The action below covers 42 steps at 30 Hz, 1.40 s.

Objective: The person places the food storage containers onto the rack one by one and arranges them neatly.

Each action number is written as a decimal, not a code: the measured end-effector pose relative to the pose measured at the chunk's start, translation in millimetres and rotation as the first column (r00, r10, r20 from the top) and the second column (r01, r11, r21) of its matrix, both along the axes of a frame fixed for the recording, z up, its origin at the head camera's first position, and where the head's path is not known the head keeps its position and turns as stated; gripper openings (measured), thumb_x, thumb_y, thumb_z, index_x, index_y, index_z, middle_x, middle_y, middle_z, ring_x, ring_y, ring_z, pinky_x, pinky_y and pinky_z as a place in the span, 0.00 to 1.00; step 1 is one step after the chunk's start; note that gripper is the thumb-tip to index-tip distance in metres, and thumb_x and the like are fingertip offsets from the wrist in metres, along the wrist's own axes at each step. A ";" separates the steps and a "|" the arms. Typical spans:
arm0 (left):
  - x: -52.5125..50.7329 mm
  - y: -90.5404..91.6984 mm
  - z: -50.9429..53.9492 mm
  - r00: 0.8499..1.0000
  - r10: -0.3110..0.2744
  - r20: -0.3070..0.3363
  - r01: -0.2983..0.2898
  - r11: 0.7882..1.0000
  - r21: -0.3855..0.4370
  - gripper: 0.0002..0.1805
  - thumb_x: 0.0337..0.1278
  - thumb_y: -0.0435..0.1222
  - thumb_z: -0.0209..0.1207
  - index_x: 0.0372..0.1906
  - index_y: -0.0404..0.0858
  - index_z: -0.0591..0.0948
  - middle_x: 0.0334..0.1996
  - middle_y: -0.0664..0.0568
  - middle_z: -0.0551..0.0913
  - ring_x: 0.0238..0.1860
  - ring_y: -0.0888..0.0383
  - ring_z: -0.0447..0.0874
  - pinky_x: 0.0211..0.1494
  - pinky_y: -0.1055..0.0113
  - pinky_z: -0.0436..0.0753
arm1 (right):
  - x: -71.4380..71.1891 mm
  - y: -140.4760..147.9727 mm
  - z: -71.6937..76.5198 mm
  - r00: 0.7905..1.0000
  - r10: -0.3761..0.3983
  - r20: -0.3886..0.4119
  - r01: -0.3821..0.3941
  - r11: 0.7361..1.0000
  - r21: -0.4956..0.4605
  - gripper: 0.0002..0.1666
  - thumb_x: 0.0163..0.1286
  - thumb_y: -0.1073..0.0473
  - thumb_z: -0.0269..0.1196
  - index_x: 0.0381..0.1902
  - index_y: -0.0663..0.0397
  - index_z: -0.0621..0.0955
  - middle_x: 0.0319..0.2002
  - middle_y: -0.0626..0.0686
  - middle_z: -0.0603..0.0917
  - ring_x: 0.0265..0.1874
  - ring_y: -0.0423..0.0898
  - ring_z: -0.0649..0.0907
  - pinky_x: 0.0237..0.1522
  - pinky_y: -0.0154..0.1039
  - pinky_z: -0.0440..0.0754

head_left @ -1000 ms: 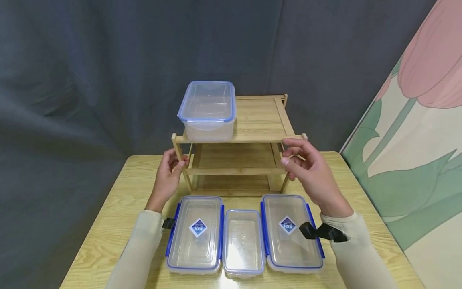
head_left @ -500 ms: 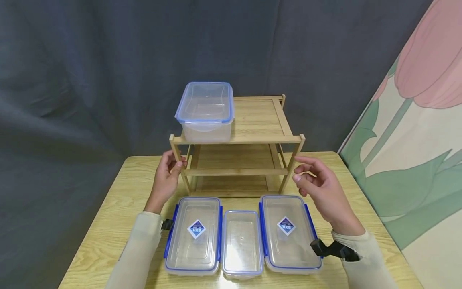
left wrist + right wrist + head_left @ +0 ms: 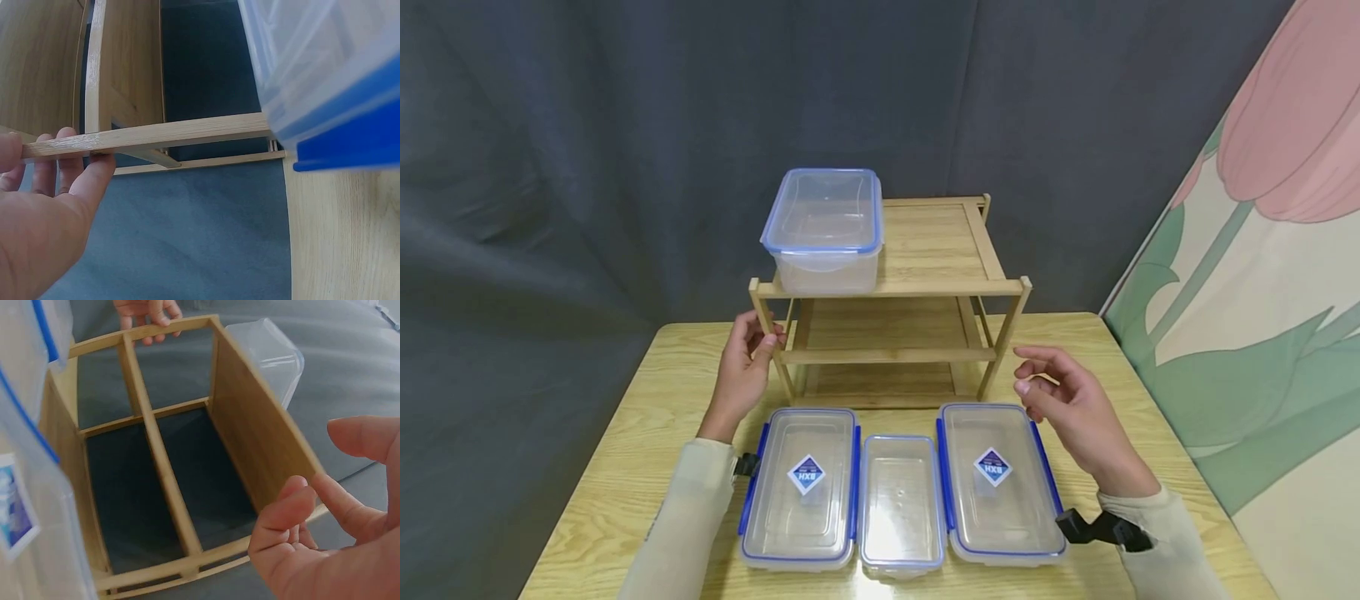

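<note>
A three-tier wooden shelf rack [image 3: 940, 242] stands at the back of the table. My left hand [image 3: 742, 375] grips its left front leg [image 3: 187, 132], thumb on one side and fingers on the other. Off the rack's right side, my right hand [image 3: 1078, 412] hovers with relaxed, slightly bent fingers and nothing in them. A clear food container with a light blue rim [image 3: 827, 217] sits on the left of the top tier. Three lidded containers lie in front: a left one [image 3: 801, 525], a smaller middle one [image 3: 902, 508] and a right one [image 3: 1007, 517].
The light wood table [image 3: 625, 467] bears everything. A dark curtain [image 3: 647, 167] hangs behind it. On the right runs a wall panel [image 3: 1247, 333] with a tulip pattern. The front containers lie close to the rack's foot.
My right hand has come away from the rack's right front leg, moving right and down toward me. The left hand keeps its grip on the left leg.
</note>
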State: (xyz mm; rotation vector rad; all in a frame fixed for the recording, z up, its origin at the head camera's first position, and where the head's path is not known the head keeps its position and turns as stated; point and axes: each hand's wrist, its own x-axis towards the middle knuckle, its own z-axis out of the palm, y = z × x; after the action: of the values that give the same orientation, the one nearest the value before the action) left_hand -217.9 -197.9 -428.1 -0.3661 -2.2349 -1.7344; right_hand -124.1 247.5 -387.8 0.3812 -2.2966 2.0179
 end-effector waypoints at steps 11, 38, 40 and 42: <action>0.8 -0.6 1.2 1.000 0.009 -0.017 -0.008 0.999 0.038 0.18 0.82 0.30 0.50 0.70 0.34 0.68 0.58 0.32 0.79 0.59 0.39 0.82 0.58 0.75 0.83 | 2.9 14.4 -28.6 0.999 -0.017 0.031 0.016 0.999 0.031 0.19 0.78 0.67 0.63 0.64 0.53 0.79 0.45 0.50 0.79 0.28 0.41 0.79 0.31 0.32 0.82; 3.0 2.0 4.4 0.998 0.064 -0.012 -0.064 0.998 0.000 0.18 0.82 0.34 0.53 0.69 0.36 0.74 0.57 0.37 0.81 0.56 0.49 0.82 0.54 0.80 0.81 | 16.5 36.0 -86.2 0.979 -0.109 0.174 0.079 0.981 0.175 0.23 0.79 0.64 0.62 0.67 0.68 0.74 0.40 0.41 0.81 0.30 0.44 0.79 0.31 0.35 0.80; 2.8 2.2 4.2 0.998 0.064 -0.013 -0.064 0.998 -0.001 0.19 0.82 0.34 0.53 0.69 0.36 0.74 0.57 0.36 0.81 0.55 0.50 0.82 0.54 0.79 0.80 | 17.2 37.2 -88.2 0.977 -0.120 0.175 0.088 0.980 0.180 0.24 0.79 0.63 0.63 0.67 0.67 0.74 0.41 0.43 0.81 0.30 0.44 0.79 0.31 0.35 0.80; 2.7 2.2 3.7 0.998 0.065 -0.013 -0.065 0.998 -0.005 0.19 0.82 0.34 0.53 0.69 0.35 0.73 0.57 0.35 0.81 0.55 0.48 0.82 0.54 0.79 0.80 | 17.7 38.6 -90.2 0.976 -0.130 0.173 0.099 0.979 0.178 0.24 0.79 0.62 0.63 0.67 0.67 0.75 0.40 0.43 0.81 0.30 0.43 0.78 0.30 0.35 0.80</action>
State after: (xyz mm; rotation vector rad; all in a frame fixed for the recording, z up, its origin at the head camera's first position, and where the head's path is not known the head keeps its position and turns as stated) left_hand -215.2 -195.7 -424.4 -0.3017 -2.2177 -1.6888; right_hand -106.4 286.1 -477.9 0.0683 -2.5411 1.8833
